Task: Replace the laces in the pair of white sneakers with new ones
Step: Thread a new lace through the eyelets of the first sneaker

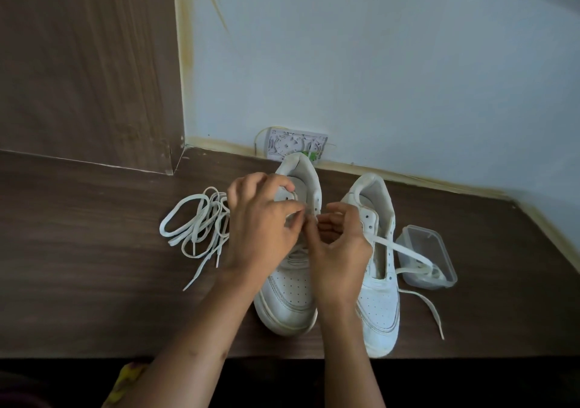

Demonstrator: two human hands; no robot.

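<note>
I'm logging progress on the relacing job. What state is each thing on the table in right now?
Left sneaker: upright, both hands working at its eyelets.
Right sneaker: upright, eyelets mostly empty, one lace trailing off to the right.
Loose laces: tangled heap left of the shoes.
Plastic container: open, no lid on it, lace lying in it.
Left hand: fingers pinched together over the left sneaker.
Right hand: fingertips pinched beside the left hand.
</note>
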